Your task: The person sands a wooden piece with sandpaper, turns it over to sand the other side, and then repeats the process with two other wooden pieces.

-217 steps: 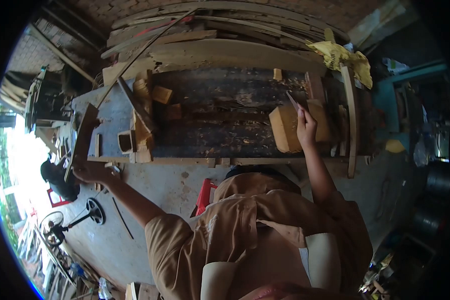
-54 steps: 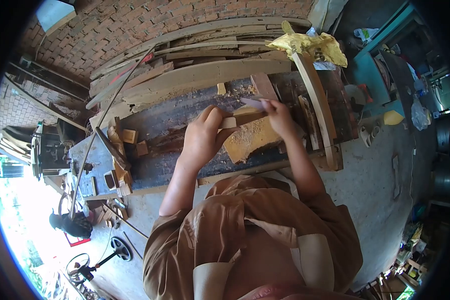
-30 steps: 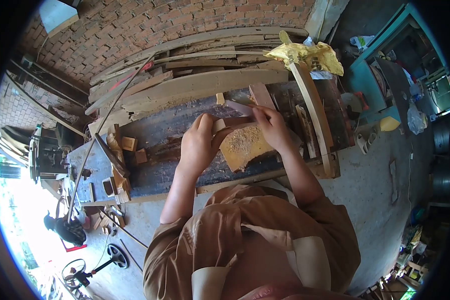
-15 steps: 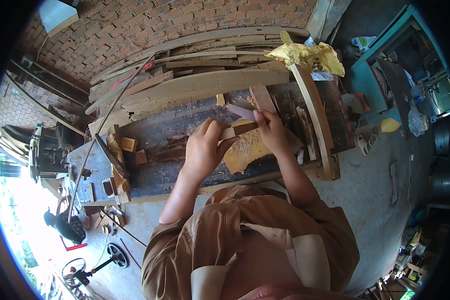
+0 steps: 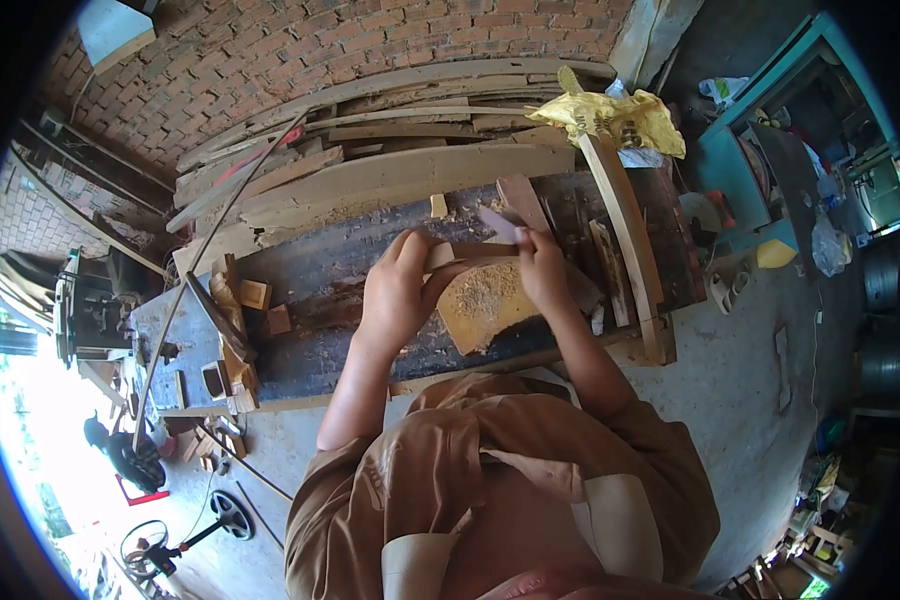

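Observation:
My left hand (image 5: 398, 287) is closed around one end of a small wooden block (image 5: 467, 251), whose pale end face shows beside the fingers. At the block's other end, my right hand (image 5: 542, 270) pinches a thin purple-grey strip (image 5: 499, 225) that looks like sandpaper; its fingers also meet the block. Just beneath both hands lies a yellowish board (image 5: 462, 325) heaped with sawdust (image 5: 490, 292). A reddish-brown plank (image 5: 522, 200) rests beyond the right hand.
The dark workbench (image 5: 320, 352) carries a long curved beam (image 5: 625, 230) on the right and offcuts (image 5: 254, 294) on the left. A yellow bag (image 5: 610, 115) hangs at the beam's far end. Stacked boards (image 5: 410, 185) line the brick wall. A thin rod (image 5: 232, 205) crosses the left side.
The block has turned to lie more level between my hands, showing more of its side. The strip has shifted slightly right and down with my right hand.

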Available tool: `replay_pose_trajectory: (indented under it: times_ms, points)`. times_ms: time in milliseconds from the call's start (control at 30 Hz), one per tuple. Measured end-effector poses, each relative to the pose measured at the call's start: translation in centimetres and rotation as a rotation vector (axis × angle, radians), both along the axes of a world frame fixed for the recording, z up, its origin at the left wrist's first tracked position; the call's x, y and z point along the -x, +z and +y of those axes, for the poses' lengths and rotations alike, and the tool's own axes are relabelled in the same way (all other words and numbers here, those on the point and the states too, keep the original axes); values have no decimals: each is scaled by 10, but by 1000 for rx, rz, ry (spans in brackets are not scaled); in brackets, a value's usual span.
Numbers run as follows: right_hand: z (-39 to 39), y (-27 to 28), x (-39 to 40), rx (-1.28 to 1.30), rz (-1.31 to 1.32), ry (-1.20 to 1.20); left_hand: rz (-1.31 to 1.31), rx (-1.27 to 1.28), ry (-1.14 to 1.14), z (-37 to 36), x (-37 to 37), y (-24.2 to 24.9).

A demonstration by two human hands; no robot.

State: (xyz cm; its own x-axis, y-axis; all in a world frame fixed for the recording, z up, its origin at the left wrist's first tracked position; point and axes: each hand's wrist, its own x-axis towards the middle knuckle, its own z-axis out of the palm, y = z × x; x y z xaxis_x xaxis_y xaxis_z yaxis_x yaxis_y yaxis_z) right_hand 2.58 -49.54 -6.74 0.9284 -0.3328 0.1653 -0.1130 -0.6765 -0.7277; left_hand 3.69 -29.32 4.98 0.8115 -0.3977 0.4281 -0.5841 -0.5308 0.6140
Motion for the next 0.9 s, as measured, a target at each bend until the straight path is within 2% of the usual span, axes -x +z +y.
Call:
replay_pose_trajectory:
  times_ms: [100, 133, 200, 233, 300, 400, 433, 467, 533, 667, 733, 767, 833, 900]
  points:
    - [-17, -19, -6, -66, 40, 1, 12, 43, -116, -2, 3, 6]
    - [-8, -2, -5, -68, 37, 2, 10, 41, -115, -3, 1, 6]
    - [18, 46, 5, -379, -87, 82, 4, 39, -140, -6, -2, 5]
    - [32, 76, 13, -378, -85, 83, 5, 41, -139, -7, -3, 7]
    - [53, 121, 27, -580, -381, 184, -2, 10, -198, -7, -5, 11]
    - [45, 97, 23, -567, -360, 155, -10, 27, -155, -6, 1, 9]
    - [36, 66, 15, -444, -360, 112, 34, 22, -141, -4, 2, 8]
    - [20, 30, 4, -446, -358, 112, 36, 21, -140, -1, 1, 6]
    - [-11, -21, -11, -404, 167, -51, 43, 58, -148, 2, -3, 3]
    - [17, 46, -5, -324, 18, 69, 6, 40, -122, -4, -7, 4]
    - [41, 102, 9, -570, -310, 216, -5, 38, -168, -8, -9, 9]
    - [43, 117, 15, -625, -299, 217, -15, 35, -206, -9, -9, 11]
    - [34, 92, 12, -593, -291, 175, -5, 27, -191, -11, -3, 13]
    - [15, 42, 5, -504, -208, 108, 3, 12, -168, -8, -3, 13]
